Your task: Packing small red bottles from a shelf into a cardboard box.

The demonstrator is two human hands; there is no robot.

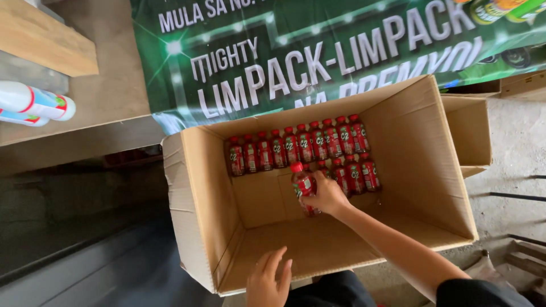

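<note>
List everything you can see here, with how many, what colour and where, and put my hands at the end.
Cardboard box: one, brown, open, centre of view on the floor.
Bottles: red labels and red caps; about ten upright in a row along the far wall, about four more in a second row in front, one more in the right hand.
Banner: one, green with white lettering, behind the box.
Second cardboard box: one, brown, right of the big box.
White containers: two, with red and green markings, lying on a ledge at left.
Wooden board: one, light brown, top left.
Right hand: inside the box, gripping a bottle.
Left hand: on the box's near flap.
</note>
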